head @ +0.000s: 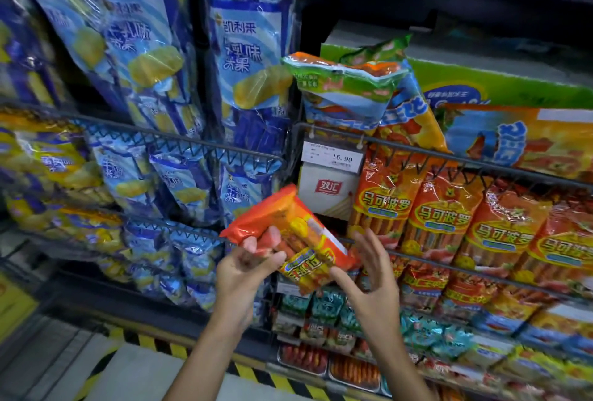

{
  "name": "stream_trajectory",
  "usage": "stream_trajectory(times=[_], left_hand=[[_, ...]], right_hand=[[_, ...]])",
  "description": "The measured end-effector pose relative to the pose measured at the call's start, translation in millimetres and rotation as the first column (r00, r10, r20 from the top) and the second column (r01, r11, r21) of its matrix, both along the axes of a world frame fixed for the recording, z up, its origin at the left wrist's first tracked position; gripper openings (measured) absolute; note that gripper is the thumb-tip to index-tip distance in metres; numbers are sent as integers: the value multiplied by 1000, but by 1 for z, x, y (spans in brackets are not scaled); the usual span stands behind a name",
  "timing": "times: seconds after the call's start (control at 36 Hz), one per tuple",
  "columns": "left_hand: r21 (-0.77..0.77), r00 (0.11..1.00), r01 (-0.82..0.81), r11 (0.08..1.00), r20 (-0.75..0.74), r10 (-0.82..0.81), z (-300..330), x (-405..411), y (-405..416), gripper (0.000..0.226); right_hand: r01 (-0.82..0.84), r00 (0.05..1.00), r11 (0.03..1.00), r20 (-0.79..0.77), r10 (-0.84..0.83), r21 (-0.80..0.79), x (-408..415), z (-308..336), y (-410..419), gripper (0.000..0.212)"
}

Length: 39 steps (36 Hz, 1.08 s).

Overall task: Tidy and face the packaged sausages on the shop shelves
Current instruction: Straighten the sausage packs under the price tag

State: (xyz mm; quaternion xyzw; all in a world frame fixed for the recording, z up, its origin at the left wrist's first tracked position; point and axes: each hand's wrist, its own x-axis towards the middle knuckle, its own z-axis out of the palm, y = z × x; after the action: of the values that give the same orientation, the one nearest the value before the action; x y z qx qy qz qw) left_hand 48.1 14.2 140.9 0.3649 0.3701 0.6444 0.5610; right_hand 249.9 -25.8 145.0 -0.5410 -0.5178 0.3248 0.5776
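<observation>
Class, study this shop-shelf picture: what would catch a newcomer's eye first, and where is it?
First, the orange sausage pack held up at centre, gripped by the left hand while the right hand spreads open beside it. Next, the row of orange sausage packs standing behind the wire rail at right, then the blue snack bags hanging upper left.

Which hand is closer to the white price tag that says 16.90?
The right hand. It is below the price tag, slightly to its right, open. The left hand holds the orange sausage pack lower and further left.

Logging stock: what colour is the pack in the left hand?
Orange-red with yellow, sausage pack in the left hand; head view.
</observation>
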Motion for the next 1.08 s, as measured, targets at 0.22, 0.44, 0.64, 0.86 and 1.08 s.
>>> stream_trajectory(times=[0.22, 0.44, 0.64, 0.86, 1.08], left_hand=[[-219, 902, 101, 970, 431, 3, -11, 33, -16, 56], [-182, 786, 334, 925, 595, -167, -14, 65, -39, 113], [-226, 845, 284, 932, 518, -133, -27, 48, -43, 99], [-24, 950, 221, 975, -221, -221, -6, 4, -9, 83], [-127, 585, 507, 853, -675, -449, 4, 20, 18, 68]], right_hand=[[-188, 768, 903, -631, -109, -386, -22, -30, -32, 103], [-127, 580, 969, -808, -102, -213, -31, -1, -33, 40], [94, 715, 982, -676, -179, -161, 2, 27, -35, 53], [157, 901, 977, -383, -202, -145, 43, 44, -31, 50], [3, 978, 988, -208, -35, -154, 36, 38, -20, 36]])
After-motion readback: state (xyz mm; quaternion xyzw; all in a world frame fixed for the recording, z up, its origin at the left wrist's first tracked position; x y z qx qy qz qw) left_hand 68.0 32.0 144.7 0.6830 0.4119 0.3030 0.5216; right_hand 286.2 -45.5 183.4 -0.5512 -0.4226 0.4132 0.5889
